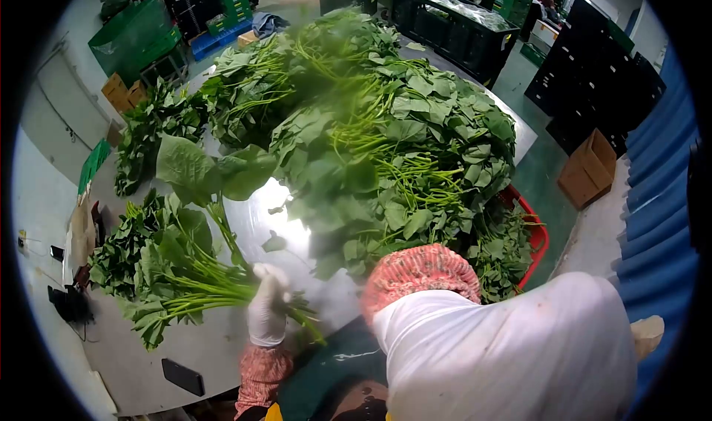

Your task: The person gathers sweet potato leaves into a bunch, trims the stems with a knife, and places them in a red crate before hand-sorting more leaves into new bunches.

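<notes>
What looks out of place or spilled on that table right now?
A loose leaf scrap lies alone on the bare metal table, apart from the big pile of greens. Some greens overhang the table edge above the red crate. The left hand grips a bunch of stems. Nothing looks damaged.

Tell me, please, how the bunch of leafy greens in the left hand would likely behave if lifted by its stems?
The bunch of leafy greens, gripped at its stems by the gloved left hand, would probably flop: the stems look thin and the leaves broad. It seems light for its size. Loose stems might slip out, since nothing visibly ties them.
</notes>
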Demonstrator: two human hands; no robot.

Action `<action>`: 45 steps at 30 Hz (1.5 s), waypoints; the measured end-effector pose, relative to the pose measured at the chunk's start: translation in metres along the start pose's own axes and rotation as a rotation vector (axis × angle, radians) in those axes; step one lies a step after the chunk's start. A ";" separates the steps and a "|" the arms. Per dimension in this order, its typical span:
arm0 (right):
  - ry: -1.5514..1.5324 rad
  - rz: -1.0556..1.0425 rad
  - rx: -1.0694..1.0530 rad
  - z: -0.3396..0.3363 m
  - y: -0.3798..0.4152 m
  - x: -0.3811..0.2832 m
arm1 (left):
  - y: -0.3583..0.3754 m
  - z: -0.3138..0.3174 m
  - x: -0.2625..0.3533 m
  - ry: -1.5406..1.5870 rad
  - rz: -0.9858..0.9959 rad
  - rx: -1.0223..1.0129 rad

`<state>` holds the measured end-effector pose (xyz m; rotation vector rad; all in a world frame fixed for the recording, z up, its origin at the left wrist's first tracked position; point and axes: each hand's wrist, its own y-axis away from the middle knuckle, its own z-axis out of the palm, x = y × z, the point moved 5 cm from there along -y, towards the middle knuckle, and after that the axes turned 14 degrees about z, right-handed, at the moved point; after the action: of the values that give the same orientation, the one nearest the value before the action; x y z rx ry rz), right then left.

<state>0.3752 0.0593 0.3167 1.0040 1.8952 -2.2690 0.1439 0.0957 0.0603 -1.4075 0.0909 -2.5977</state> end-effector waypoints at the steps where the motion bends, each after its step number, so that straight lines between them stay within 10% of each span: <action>1: -0.002 0.002 0.002 -0.001 0.000 0.001 | 0.000 -0.005 -0.002 0.036 -0.003 -0.037; 20: 0.003 0.123 0.170 -0.026 -0.008 0.050 | -0.002 0.003 0.006 -0.203 0.060 -0.046; 24: 0.314 0.573 0.486 -0.058 0.034 0.137 | 0.006 -0.006 0.007 -0.226 -0.036 0.005; 27: 0.939 0.862 0.318 -0.040 0.072 0.189 | 0.009 -0.012 -0.001 -0.238 -0.093 0.000; 28: 1.231 0.578 0.310 -0.025 0.067 0.189 | 0.009 -0.010 -0.005 -0.217 -0.118 0.001; 30: 0.875 0.660 0.358 -0.026 0.074 0.191 | 0.011 -0.008 -0.013 -0.178 -0.181 -0.001; 40: 1.127 0.915 0.001 -0.045 0.103 0.197 | 0.024 -0.002 -0.055 -0.109 -0.399 -0.046; 41: 1.357 0.552 -0.036 -0.049 0.101 0.181 | 0.022 0.000 -0.054 -0.107 -0.400 -0.036; 42: 0.829 1.316 0.184 -0.081 0.117 0.196 | 0.020 0.003 -0.051 -0.097 -0.402 -0.022; 43: 1.135 0.978 0.232 -0.096 0.126 0.190 | 0.009 0.017 -0.039 -0.210 -0.358 0.011; 45: 1.258 0.948 0.460 -0.128 0.131 0.170 | 0.003 -0.001 -0.047 -0.182 -0.262 -0.032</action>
<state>0.3521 0.2022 0.1131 2.9582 0.4488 -1.4557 0.1685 0.1014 0.0209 -1.7678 -0.0830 -2.6615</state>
